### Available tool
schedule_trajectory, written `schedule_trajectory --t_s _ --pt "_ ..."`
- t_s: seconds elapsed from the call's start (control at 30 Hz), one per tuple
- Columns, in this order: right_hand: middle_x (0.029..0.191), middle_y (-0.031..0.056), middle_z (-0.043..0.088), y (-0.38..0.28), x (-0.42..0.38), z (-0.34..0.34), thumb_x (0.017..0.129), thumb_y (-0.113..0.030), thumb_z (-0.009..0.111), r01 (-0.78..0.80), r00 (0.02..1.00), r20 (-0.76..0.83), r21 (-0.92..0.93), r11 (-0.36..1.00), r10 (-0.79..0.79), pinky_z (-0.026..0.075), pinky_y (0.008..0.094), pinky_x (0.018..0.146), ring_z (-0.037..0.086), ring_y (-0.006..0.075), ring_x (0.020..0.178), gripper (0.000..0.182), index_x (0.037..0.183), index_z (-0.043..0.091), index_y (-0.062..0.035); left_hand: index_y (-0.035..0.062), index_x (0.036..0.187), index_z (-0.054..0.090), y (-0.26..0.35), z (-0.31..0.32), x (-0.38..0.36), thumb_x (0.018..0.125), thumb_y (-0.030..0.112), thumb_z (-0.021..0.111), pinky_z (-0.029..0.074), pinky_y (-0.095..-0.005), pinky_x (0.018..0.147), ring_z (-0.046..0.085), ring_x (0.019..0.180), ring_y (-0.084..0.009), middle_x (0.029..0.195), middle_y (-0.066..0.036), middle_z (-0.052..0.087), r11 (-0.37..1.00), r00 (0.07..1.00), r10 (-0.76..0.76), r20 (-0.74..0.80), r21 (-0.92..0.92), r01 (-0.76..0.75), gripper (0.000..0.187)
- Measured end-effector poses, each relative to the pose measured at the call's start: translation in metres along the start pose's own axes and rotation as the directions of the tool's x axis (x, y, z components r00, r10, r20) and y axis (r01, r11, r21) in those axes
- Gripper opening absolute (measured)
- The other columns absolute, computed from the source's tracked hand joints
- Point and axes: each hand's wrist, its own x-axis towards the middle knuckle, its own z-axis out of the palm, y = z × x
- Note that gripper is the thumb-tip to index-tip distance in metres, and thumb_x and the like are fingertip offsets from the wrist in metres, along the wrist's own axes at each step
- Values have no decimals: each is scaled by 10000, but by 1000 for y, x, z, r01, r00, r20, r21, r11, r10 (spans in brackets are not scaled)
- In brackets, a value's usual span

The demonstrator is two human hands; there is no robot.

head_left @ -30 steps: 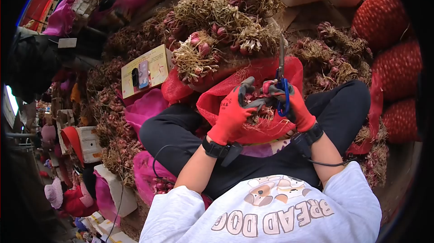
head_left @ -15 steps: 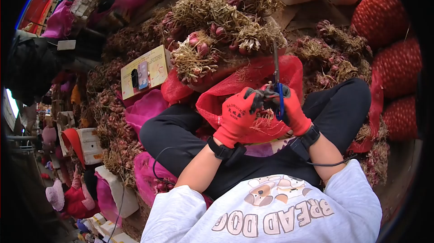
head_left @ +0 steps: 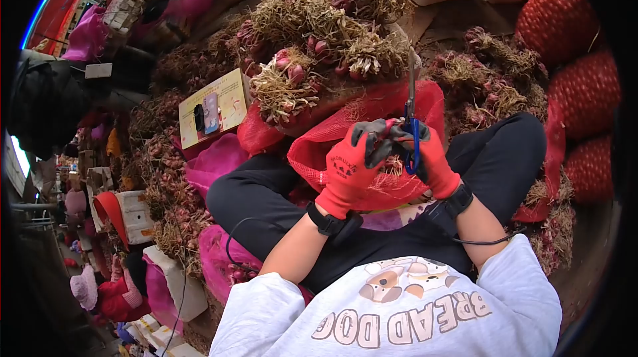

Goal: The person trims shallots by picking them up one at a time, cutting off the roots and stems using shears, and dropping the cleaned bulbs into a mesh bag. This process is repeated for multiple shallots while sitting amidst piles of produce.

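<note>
Your right hand (head_left: 435, 157), in a red glove with dark fingertips, is closed around the blue handles of a pair of scissors (head_left: 412, 124). The fingers are curled through and over the loops, and the metal blades rise almost straight up from your fist, pressed together as far as you can see. The blades look thin and grey, with a slight tilt to the left at the tip. Your left hand (head_left: 352, 167), in a matching glove with white lettering on its back, is bunched just beside the right one, its dark fingertips pinching a small shallot bunch (head_left: 393, 167) between the two hands. Only a bit of that bunch shows: pale, straw-like dry roots and stems with a hint of purple-red bulb, mostly hidden by your fingers.

Both hands hover over a red mesh sack (head_left: 372, 131) that lies open across your lap, its netting crumpled and folded outward. Just beyond the sack sits a heap of shallot bunches (head_left: 319, 51), tangled tan roots on top with pink-red bulbs peeking through. More of the same lie to the right (head_left: 492, 84), near your knee. Filled red mesh bags (head_left: 571, 58) are stacked at the far right edge. To the left of the heap, a yellow card (head_left: 216, 104) with two small phones on it rests among the shallots.
</note>
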Motion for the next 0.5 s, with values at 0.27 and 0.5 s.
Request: schedule_trajectory --t_s 0.27,0.5 --pt "1037 101 640 7 -2 -4 847 -61 613 -24 997 -75 -114 993 15 531 274 823 637 167 923 279 1106 549 22 96 965 594 -5 -2 -3 624 60 717 494 -393 668 610 809 -320 940 -87 592 989 984 -27 175 146 2 364" --pt "1000 31 550 -26 16 -6 884 -140 585 51 975 194 275 960 -107 435 218 642 561 107 802 211 1076 556 -58 70 1045 601 -13 5 -15 729 97 673 495 -350 745 618 885 -290 986 -102 615 976 913 -203 353 -7 219 325"
